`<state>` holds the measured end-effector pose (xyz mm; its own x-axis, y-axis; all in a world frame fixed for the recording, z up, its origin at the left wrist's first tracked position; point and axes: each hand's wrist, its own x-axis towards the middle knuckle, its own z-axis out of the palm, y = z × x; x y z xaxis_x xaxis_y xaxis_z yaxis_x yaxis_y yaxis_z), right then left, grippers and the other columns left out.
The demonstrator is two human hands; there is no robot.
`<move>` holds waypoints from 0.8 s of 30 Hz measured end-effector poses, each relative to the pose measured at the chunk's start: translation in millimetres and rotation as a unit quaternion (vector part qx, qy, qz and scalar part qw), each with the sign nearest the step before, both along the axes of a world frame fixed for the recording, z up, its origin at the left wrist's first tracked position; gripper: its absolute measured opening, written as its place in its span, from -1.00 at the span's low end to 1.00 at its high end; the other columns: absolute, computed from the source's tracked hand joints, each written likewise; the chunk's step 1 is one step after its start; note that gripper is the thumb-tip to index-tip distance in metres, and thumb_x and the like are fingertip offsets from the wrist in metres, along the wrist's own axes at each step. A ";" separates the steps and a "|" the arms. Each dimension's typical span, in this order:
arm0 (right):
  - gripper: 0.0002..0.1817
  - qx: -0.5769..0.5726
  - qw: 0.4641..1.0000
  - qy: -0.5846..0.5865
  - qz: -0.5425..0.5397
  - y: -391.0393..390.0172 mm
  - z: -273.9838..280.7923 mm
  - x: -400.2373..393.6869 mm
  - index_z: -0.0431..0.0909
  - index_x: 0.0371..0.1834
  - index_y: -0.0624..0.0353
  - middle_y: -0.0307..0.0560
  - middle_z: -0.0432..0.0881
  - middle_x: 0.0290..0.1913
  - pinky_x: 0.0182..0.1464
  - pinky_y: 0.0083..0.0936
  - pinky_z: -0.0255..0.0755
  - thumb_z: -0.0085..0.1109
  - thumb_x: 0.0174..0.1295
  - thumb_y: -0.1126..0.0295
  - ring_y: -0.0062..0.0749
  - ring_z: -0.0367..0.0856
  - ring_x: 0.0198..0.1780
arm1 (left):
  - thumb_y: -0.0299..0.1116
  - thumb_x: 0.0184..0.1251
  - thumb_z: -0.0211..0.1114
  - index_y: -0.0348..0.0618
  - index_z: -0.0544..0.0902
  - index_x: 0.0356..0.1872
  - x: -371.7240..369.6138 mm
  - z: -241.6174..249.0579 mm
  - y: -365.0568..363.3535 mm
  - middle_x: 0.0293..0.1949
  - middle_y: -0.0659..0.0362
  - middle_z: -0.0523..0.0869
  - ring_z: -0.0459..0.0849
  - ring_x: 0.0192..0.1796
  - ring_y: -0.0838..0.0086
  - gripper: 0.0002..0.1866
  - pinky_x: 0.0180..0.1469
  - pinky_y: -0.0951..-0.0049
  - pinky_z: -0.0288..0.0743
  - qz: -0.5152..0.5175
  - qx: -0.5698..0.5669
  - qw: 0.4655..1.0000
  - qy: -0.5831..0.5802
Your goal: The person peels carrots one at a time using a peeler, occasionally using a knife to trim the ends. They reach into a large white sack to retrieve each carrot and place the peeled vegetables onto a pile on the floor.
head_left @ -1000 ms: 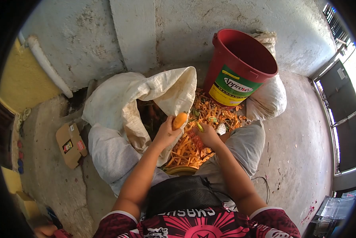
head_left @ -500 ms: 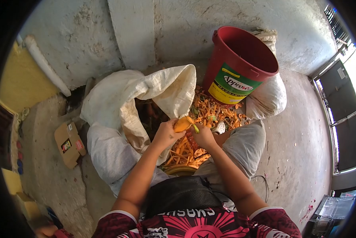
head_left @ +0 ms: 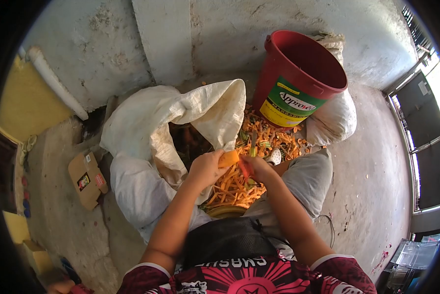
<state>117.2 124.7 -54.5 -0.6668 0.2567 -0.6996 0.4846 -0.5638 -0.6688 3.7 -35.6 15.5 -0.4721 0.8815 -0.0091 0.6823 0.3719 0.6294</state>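
My left hand [head_left: 207, 170] is closed around an orange carrot piece [head_left: 228, 159], whose right end looks cut flat. Close to its right, my right hand [head_left: 259, 169] grips a tool with a red handle [head_left: 246, 169]; a narrow yellowish and dark part [head_left: 253, 145] points up from the fist. Orange peelings [head_left: 232, 188] lie heaped below both hands, over a yellowish basin [head_left: 225, 210]. An open white sack [head_left: 156, 112] stands just beyond my left hand, with dark contents that I cannot make out.
A red bucket [head_left: 303, 73] with a green and yellow label stands at the back, beside another white sack [head_left: 335, 120]. More scraps [head_left: 273, 137] are spread on the floor in front of it. Flattened cardboard [head_left: 86, 180] lies at the left. Clear plastic containers [head_left: 410, 256] are at the lower right.
The carrot piece now shows a flat end, and the greenish tip at its right has gone from it. My right hand has moved slightly right and down, and the red handle now shows.
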 end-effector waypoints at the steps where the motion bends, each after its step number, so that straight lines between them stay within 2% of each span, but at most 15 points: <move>1: -0.69 -0.066 0.997 0.033 -0.033 1.2 14.0 0.6 0.38 -0.12 0.25 -0.07 0.53 -0.27 -0.43 -0.36 0.46 -0.18 0.26 0.25 -0.31 0.54 -0.27 | -0.29 -0.10 0.29 -0.27 0.43 -0.22 -2.6 -4.5 -0.3 -0.43 -0.10 0.57 0.56 -0.34 0.08 -0.59 -0.31 0.28 0.43 -0.008 -0.037 0.999 0.012; 2: -0.70 -0.111 0.990 0.088 -0.006 -0.2 28.8 1.8 0.31 0.00 0.19 -0.07 0.49 -0.17 -0.19 -0.36 0.43 -0.17 0.26 0.30 -0.40 0.49 -0.20 | -0.30 -0.10 0.30 -0.26 0.42 -0.20 -5.3 -11.0 0.7 -0.43 -0.09 0.58 0.56 -0.34 0.08 -0.58 -0.30 0.27 0.43 -0.017 -0.073 0.997 0.025; 5: -0.75 -0.137 0.980 0.131 0.054 -4.4 26.3 6.1 0.33 -0.09 0.21 -0.11 0.51 -0.26 -0.23 -0.41 0.44 -0.13 0.25 0.30 -0.40 0.52 -0.25 | -0.36 -0.13 0.31 -0.26 0.37 -0.10 -3.3 -31.7 7.1 -0.40 -0.10 0.57 0.56 -0.30 0.09 -0.50 -0.28 0.28 0.43 -0.052 -0.116 0.992 0.010; 6: -0.74 -0.078 0.986 0.111 0.092 -7.9 26.1 4.3 0.35 -0.09 0.21 -0.12 0.50 -0.26 -0.18 -0.45 0.41 -0.12 0.25 0.30 -0.45 0.51 -0.28 | -0.38 -0.14 0.32 -0.26 0.35 -0.05 -0.5 -36.6 6.7 -0.38 -0.11 0.56 0.56 -0.28 0.09 -0.46 -0.27 0.29 0.44 -0.064 -0.122 0.990 -0.004; 9: -0.76 0.029 0.984 0.070 0.164 -0.9 41.7 4.1 0.39 -0.12 0.21 -0.14 0.50 -0.30 -0.25 -0.51 0.41 -0.07 0.23 0.32 -0.48 0.49 -0.30 | -0.44 -0.16 0.33 -0.24 0.25 0.07 5.5 -44.9 3.6 -0.24 -0.13 0.51 0.52 -0.15 0.12 -0.34 -0.18 0.31 0.43 -0.080 0.016 0.992 -0.099; 10: -0.77 0.037 0.982 0.076 0.169 8.2 52.4 3.7 0.46 -0.20 0.19 -0.17 0.54 -0.33 -0.32 -0.49 0.45 -0.14 0.26 0.30 -0.49 0.50 -0.35 | -0.46 -0.14 0.33 -0.19 0.19 0.14 4.6 -42.8 4.5 -0.12 -0.10 0.44 0.48 -0.06 0.14 -0.28 -0.09 0.33 0.40 -0.078 0.026 0.989 -0.124; 12: -0.73 0.319 0.904 0.010 0.283 40.7 93.9 -3.7 0.51 -0.28 0.18 -0.18 0.57 -0.35 -0.43 -0.48 0.49 -0.19 0.25 0.29 -0.48 0.52 -0.38 | -0.39 -0.09 0.32 -0.19 0.21 0.13 3.4 -28.1 -0.8 -0.08 -0.07 0.43 0.47 -0.05 0.14 -0.31 -0.05 0.32 0.38 -0.033 0.013 0.986 -0.162; 13: -0.72 0.371 0.892 -0.031 0.257 57.0 119.4 -8.3 0.54 -0.34 0.19 -0.16 0.59 -0.35 -0.58 -0.49 0.48 -0.22 0.19 0.33 -0.45 0.54 -0.44 | -0.36 -0.07 0.31 -0.18 0.22 0.12 2.4 -23.1 -2.9 -0.06 -0.05 0.43 0.47 -0.05 0.13 -0.33 -0.03 0.32 0.36 -0.012 0.006 0.983 -0.181; 15: -0.76 0.455 0.878 -0.001 0.150 91.5 177.4 -7.6 0.53 -0.35 0.22 -0.11 0.58 -0.38 -0.63 -0.47 0.49 -0.17 0.04 0.47 -0.44 0.54 -0.53 | -0.27 -0.02 0.28 -0.18 0.26 0.10 -1.4 -39.1 -9.4 -0.07 -0.05 0.43 0.48 -0.06 0.14 -0.38 -0.05 0.31 0.37 -0.035 -0.056 0.992 -0.111; 16: -0.77 0.518 0.852 0.017 0.068 99.9 207.8 -10.4 0.53 -0.35 0.23 -0.10 0.56 -0.43 -0.65 -0.45 0.48 -0.16 0.01 0.50 -0.43 0.54 -0.52 | -0.22 0.01 0.26 -0.18 0.27 0.09 -2.3 -45.6 -12.7 -0.07 -0.05 0.44 0.48 -0.07 0.15 -0.40 -0.06 0.30 0.38 -0.046 -0.087 0.992 -0.076; 17: -0.79 0.564 0.825 0.031 -0.005 119.9 221.9 -13.0 0.53 -0.36 0.25 -0.06 0.56 -0.45 -0.61 -0.50 0.47 -0.14 0.08 0.45 -0.40 0.54 -0.52 | -0.19 0.02 0.24 -0.19 0.30 0.08 -2.5 -47.7 -15.0 -0.07 -0.05 0.44 0.49 -0.07 0.15 -0.42 -0.07 0.30 0.38 -0.064 -0.119 0.988 -0.072; 19: -0.78 0.724 0.666 0.174 -0.046 161.5 235.7 -21.8 0.52 -0.33 0.28 -0.02 0.56 -0.45 -0.53 -0.54 0.47 -0.12 0.15 0.39 -0.37 0.54 -0.53 | -0.12 0.05 0.20 -0.19 0.34 0.04 -2.2 -50.5 -17.3 -0.08 -0.05 0.45 0.49 -0.08 0.15 -0.45 -0.08 0.29 0.38 -0.098 -0.182 0.976 -0.063; 21: -0.75 0.819 0.553 0.132 -0.076 183.4 227.7 -36.0 0.51 -0.38 0.27 -0.06 0.57 -0.42 -0.63 -0.54 0.42 -0.14 0.19 0.34 -0.49 0.51 -0.55 | -0.16 0.02 0.22 -0.23 0.39 -0.02 -2.8 -48.3 -15.8 -0.10 -0.06 0.48 0.48 -0.06 0.10 -0.48 -0.05 0.27 0.37 -0.078 -0.160 0.980 -0.083; 23: -0.73 0.664 0.722 0.169 -0.099 183.5 213.3 -47.1 0.52 -0.37 0.28 -0.08 0.55 -0.44 -0.71 -0.58 0.35 -0.14 0.20 0.33 -0.56 0.47 -0.60 | -0.15 0.03 0.22 -0.23 0.41 -0.04 -7.1 -53.2 -13.4 -0.12 -0.05 0.50 0.49 -0.08 0.12 -0.50 -0.07 0.28 0.38 -0.068 -0.146 0.983 -0.092; 24: -0.77 0.605 0.783 0.129 -0.060 154.2 213.8 -50.2 0.50 -0.41 0.28 -0.06 0.54 -0.45 -0.76 -0.63 0.30 -0.12 0.16 0.37 -0.54 0.46 -0.60 | -0.13 0.05 0.21 -0.21 0.41 -0.03 -13.6 -64.1 -12.7 -0.15 -0.04 0.51 0.51 -0.11 0.16 -0.50 -0.11 0.30 0.39 -0.068 -0.142 0.983 -0.090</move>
<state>67.0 278.9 159.3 -0.6662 0.6998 0.2577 0.2383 0.5273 -0.8156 -9.9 -48.3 -48.6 -0.3185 0.8860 -0.3369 0.6248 0.4635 0.6284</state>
